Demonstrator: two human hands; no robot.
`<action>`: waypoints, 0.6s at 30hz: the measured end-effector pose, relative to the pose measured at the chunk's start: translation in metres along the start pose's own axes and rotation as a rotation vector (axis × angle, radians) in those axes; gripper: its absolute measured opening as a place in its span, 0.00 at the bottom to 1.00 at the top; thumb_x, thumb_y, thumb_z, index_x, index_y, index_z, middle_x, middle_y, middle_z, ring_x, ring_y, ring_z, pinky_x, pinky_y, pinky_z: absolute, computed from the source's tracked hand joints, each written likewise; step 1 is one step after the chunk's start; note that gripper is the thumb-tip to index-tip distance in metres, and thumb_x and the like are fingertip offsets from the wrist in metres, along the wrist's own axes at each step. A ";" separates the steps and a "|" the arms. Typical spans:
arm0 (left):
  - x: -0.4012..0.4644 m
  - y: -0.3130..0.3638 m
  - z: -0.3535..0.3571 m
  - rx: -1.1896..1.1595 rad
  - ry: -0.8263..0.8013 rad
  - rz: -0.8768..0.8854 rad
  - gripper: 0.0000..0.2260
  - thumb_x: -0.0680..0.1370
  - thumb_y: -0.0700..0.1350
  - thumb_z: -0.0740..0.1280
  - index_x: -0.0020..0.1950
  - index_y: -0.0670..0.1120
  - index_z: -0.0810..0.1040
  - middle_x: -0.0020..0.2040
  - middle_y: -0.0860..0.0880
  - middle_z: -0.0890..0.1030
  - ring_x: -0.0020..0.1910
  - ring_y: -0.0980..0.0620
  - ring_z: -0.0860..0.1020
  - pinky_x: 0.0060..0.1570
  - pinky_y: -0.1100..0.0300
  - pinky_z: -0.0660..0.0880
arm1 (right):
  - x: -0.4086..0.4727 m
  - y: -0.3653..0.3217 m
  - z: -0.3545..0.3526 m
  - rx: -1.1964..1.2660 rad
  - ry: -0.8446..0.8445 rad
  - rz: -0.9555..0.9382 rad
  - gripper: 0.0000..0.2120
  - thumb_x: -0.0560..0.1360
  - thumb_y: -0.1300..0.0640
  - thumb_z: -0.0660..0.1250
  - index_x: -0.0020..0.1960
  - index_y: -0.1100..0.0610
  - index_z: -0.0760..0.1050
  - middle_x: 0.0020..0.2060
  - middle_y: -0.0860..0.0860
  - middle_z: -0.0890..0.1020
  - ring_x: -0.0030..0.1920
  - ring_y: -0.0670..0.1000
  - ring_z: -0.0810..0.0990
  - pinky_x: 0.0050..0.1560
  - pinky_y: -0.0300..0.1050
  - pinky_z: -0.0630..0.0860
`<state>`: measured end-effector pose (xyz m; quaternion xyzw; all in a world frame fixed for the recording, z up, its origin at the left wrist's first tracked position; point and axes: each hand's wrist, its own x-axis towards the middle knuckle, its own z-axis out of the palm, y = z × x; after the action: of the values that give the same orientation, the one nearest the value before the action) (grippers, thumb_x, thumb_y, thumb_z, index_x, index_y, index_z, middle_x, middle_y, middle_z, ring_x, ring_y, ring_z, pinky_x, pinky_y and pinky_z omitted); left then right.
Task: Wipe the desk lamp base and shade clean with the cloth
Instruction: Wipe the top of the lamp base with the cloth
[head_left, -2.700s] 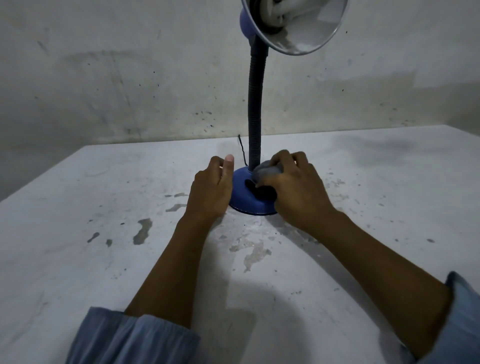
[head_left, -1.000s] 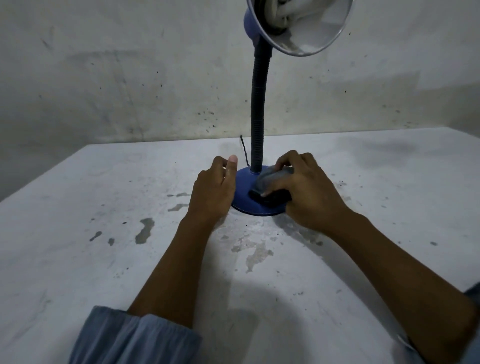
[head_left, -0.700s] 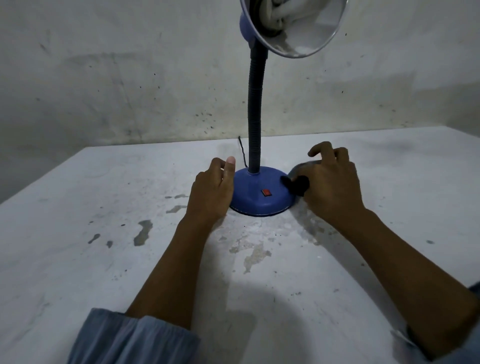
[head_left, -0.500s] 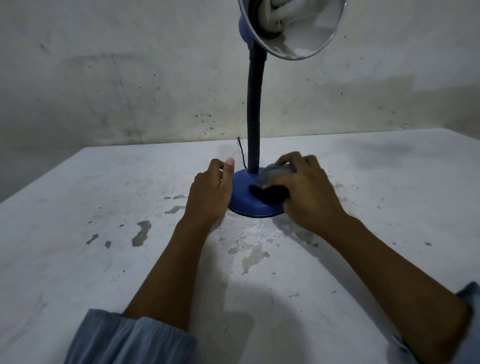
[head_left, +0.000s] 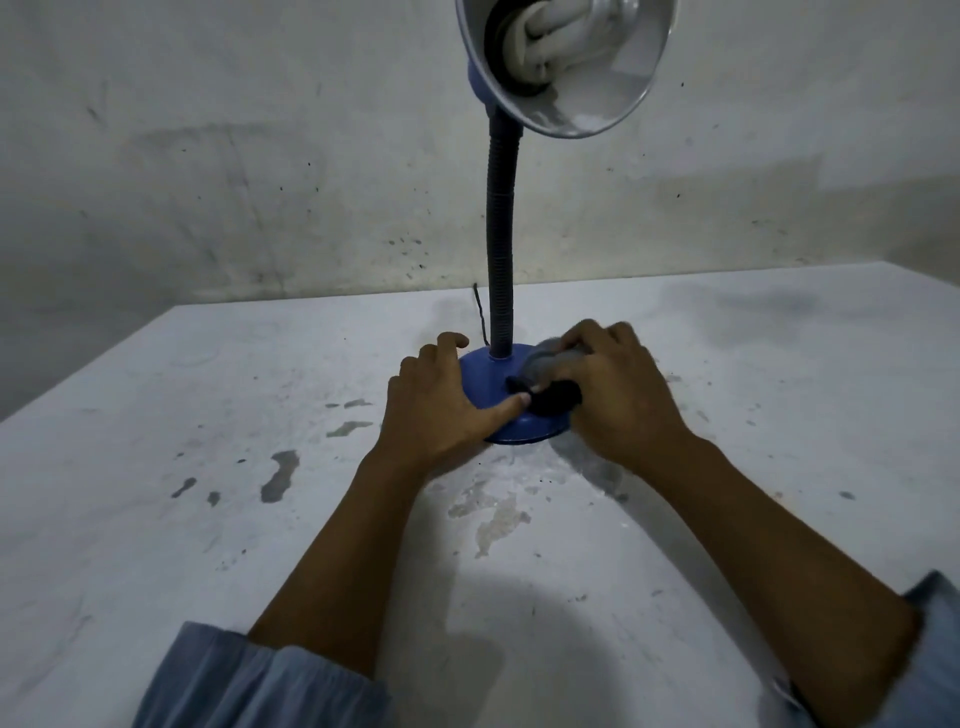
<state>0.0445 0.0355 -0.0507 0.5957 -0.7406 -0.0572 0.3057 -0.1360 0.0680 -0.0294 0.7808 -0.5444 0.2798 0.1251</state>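
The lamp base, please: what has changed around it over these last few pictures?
The right hand, gripping the cloth, swung off the base to its right, then returned on top. The left hand stayed bracing the base, its thumb now stretched across it.

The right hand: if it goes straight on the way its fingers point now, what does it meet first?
The right hand grips the cloth on the lamp base, fingers pointing left and slightly away. Going on, it would probably meet the lamp neck first, though depth is unclear; it might pass in front and reach the left hand.
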 end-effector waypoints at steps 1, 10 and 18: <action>-0.001 0.002 0.001 0.035 -0.003 0.003 0.44 0.62 0.73 0.66 0.70 0.49 0.61 0.66 0.47 0.70 0.62 0.46 0.70 0.61 0.50 0.67 | 0.001 0.004 0.000 -0.052 -0.005 0.055 0.10 0.74 0.56 0.67 0.53 0.46 0.81 0.54 0.50 0.76 0.54 0.57 0.68 0.47 0.46 0.66; -0.009 0.039 0.014 0.103 -0.009 -0.069 0.52 0.57 0.76 0.63 0.73 0.51 0.52 0.69 0.45 0.66 0.67 0.42 0.65 0.64 0.47 0.62 | -0.001 0.035 -0.014 -0.063 0.203 0.345 0.13 0.70 0.64 0.69 0.52 0.50 0.81 0.52 0.55 0.75 0.52 0.60 0.70 0.44 0.46 0.63; 0.003 0.062 0.025 0.178 0.048 -0.256 0.53 0.60 0.73 0.68 0.73 0.47 0.49 0.66 0.40 0.68 0.64 0.40 0.66 0.63 0.47 0.62 | -0.001 0.035 -0.010 0.009 0.173 0.359 0.14 0.70 0.64 0.67 0.53 0.50 0.80 0.54 0.54 0.74 0.54 0.59 0.69 0.45 0.45 0.61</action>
<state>-0.0215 0.0438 -0.0416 0.7112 -0.6531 -0.0155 0.2595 -0.1711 0.0610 -0.0256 0.6450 -0.6608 0.3660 0.1159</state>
